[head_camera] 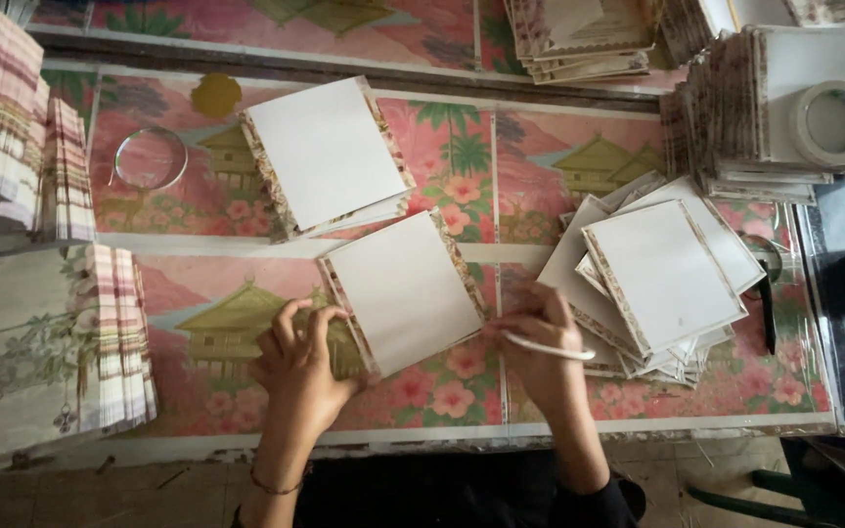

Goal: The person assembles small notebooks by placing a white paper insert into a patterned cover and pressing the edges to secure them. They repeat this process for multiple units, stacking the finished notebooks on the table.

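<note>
While pressing white card, left hand; right hand gripping white stick.

Open worktop shows between the two white boards — paper stacks hem both sides.

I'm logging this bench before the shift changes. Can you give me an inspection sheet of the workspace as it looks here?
Surface: table covered with a pink printed sheet of flowers and houses.
Job's things: white square card with patterned edges, lying tilted; thin white tool.
Clutter: second card stack, loose card pile, tall stacks at left and top right, two tape rolls, scissors partly hidden.
Grippers: left hand presses the card's lower-left edge; right hand holds the tool at its right corner.
Cables: nothing seen.
Surroundings: floor and a green stool below.
</note>
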